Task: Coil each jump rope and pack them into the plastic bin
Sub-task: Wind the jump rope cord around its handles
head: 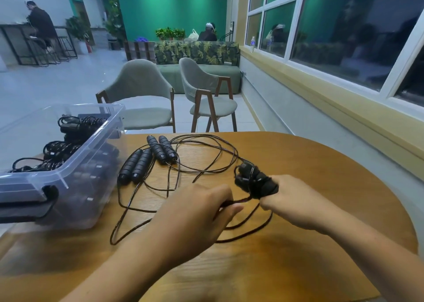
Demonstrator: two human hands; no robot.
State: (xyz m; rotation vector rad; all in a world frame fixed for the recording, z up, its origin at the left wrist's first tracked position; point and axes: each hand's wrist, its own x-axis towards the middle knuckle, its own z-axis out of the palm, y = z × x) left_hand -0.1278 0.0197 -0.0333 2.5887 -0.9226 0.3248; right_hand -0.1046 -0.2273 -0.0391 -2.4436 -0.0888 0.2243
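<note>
A clear plastic bin (75, 164) on the round wooden tabletop's (321, 161) left edge holds coiled black jump ropes (71, 127). Two loose pairs of black foam handles (146, 158) lie toward the far edge. Mid-table, the left hand (199, 207), palm down, pinches a black cord (243, 231). The right hand (296, 200) grips the cord-wrapped handle bundle (257, 181).

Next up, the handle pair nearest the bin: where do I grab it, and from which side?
Grip the handle pair around its ribbed middle, both handles together, from above. They lie flat and side by side, the plastic bin crowds their left, and cords trail from the near ends.
</note>
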